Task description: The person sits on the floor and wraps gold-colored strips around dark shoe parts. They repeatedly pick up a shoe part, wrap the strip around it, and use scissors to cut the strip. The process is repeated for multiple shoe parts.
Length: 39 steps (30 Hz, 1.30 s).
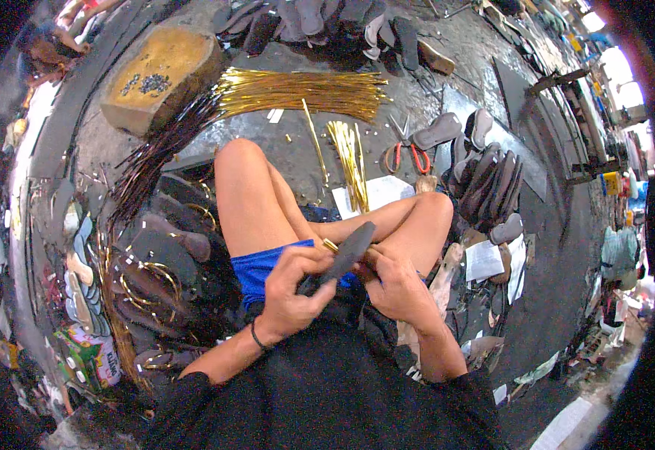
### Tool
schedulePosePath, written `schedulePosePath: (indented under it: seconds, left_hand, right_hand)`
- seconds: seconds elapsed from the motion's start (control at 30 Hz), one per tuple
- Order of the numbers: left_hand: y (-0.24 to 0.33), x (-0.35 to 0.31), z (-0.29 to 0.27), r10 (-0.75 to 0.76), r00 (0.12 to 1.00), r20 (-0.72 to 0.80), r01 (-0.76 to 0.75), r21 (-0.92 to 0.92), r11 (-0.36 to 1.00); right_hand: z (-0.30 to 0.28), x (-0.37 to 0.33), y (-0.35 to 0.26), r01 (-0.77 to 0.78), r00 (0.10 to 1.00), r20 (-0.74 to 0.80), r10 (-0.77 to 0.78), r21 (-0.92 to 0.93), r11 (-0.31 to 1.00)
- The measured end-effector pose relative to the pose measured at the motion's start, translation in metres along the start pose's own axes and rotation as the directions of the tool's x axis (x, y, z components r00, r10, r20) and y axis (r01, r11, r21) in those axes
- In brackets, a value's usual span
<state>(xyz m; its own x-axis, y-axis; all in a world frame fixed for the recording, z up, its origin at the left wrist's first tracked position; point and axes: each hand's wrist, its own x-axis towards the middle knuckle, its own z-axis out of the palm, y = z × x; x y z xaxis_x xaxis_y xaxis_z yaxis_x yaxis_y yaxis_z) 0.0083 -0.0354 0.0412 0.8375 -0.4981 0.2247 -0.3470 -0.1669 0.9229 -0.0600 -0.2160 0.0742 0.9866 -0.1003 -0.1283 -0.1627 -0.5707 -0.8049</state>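
Note:
A dark grey shoe sole point(354, 247) is held up over my lap, tilted with one end away from me. My left hand point(296, 289) grips it from the left, thumb along its near side. A short bit of gold strip point(330, 245) shows by the left fingertips. Curled closed, my right hand point(401, 289) presses at the sole's right edge; its fingertips are partly hidden. Beyond my crossed legs lie a small bunch of gold strips point(350, 165), a single gold strip point(315, 142) and red-handled scissors point(406, 154).
A long bundle of gold strips point(305, 91) spreads across the floor ahead. At the far left stands a yellowish block point(159, 79) with small dark bits on top. Dark soles point(492, 180) are piled at the right, beside papers point(485, 261). Coloured soles point(84, 262) are stacked left.

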Motion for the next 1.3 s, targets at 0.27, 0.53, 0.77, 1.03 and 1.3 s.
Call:
schedulePosePath:
  seconds: [0.27,0.53,0.77,1.03,1.3]
  left_hand:
    - [-0.041,0.002,0.032,-0.315,0.897,0.310,0.256,0.217,0.942]
    - [-0.026,0.051,-0.073,-0.273,0.608,0.745,0.173,0.212,0.962]
    - [-0.003,0.045,-0.043,-0.397,0.873,0.284,0.450,-0.154,0.880]
    - [0.008,0.042,0.011,-0.265,0.963,-0.054,0.234,-0.328,0.915]
    - [0.004,0.028,0.017,-0.228,0.967,-0.110,0.204,-0.200,0.958]
  right_hand:
    - [-0.023,0.012,0.038,-0.100,0.953,-0.301,0.040,-0.187,0.977]
    - [-0.064,0.001,0.094,-0.164,0.945,-0.322,0.064,-0.293,0.942]
    - [0.031,0.012,0.077,-0.334,0.883,-0.191,0.430,0.388,0.859]
    - [0.015,0.036,0.007,-0.072,0.950,-0.201,0.240,0.607,0.792]
    - [0.025,0.035,-0.012,0.010,0.878,-0.440,0.186,0.406,0.914]
